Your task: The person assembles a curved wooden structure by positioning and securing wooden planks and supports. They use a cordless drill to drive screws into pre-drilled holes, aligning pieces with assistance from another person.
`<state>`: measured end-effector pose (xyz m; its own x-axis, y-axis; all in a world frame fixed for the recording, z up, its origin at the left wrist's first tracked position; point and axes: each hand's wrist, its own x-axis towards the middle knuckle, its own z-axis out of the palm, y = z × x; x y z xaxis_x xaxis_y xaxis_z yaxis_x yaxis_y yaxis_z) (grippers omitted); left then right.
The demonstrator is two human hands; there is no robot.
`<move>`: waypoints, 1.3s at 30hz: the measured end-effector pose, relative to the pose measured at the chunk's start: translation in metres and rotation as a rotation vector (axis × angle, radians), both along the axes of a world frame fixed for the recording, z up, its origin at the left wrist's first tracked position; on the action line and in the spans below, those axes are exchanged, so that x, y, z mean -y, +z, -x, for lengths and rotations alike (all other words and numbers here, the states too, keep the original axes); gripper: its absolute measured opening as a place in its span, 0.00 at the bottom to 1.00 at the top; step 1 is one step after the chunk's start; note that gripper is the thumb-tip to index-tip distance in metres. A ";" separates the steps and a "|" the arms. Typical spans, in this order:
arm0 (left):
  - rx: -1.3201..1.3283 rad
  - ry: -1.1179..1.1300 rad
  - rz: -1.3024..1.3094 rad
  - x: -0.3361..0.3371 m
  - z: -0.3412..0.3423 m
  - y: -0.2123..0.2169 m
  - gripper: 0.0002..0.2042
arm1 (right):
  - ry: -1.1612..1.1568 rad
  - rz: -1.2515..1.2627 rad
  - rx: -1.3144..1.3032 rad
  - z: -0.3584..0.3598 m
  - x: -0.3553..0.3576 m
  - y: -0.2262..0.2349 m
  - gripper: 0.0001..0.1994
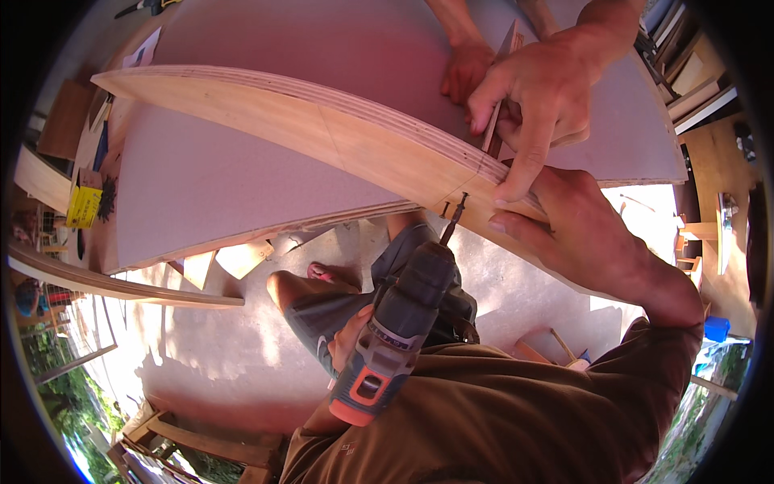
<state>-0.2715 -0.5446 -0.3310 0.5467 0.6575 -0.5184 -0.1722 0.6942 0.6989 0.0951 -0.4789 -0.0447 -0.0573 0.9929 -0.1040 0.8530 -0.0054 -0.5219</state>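
Note:
My left hand (348, 335) is wrapped round a grey and orange cordless drill (399, 327), partly hidden behind its body. The bit (452, 226) reaches up to a dark screw (463, 199) standing in the face of a long pale plywood strip (371, 157). A second screw (445, 210) sticks out close by. My right hand (576, 214) grips the strip's right end, thumb on the near face. Just above it, a co-worker's hand (544, 93) holds a thin wooden piece (501, 97) and presses a finger on the strip. The co-worker's other hand (468, 71) rests beyond.
Under the strip lies a large grey-topped panel (234, 185). At the left are a yellow box (83, 202) with dark screws beside it and a curved plywood strip (129, 286). Wood offcuts (246, 258) show below the panel's edge. A blue object (716, 328) lies far right.

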 end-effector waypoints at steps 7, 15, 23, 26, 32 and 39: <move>0.479 0.010 0.255 -0.008 0.004 0.015 0.25 | 0.018 -0.023 0.023 0.001 0.001 -0.002 0.17; 0.383 -0.017 0.254 -0.005 0.011 -0.003 0.25 | -0.008 0.004 0.015 0.003 0.001 -0.001 0.17; 0.237 -0.034 0.237 0.000 0.024 -0.030 0.26 | 0.010 -0.013 0.011 0.002 0.001 -0.002 0.18; 0.415 -0.055 0.234 -0.001 0.021 -0.026 0.26 | 0.016 -0.024 0.016 0.001 0.002 -0.003 0.18; 0.385 -0.015 0.150 0.001 0.017 -0.015 0.25 | 0.040 -0.070 0.016 0.001 0.002 -0.005 0.19; 0.485 0.043 -0.048 0.002 0.000 -0.001 0.24 | 0.066 -0.113 0.005 0.003 0.002 -0.005 0.17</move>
<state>-0.2712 -0.5465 -0.3318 0.6894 0.7019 -0.1788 -0.5140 0.6480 0.5621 0.0924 -0.4805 -0.0496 -0.1227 0.9924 0.0084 0.8520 0.1097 -0.5120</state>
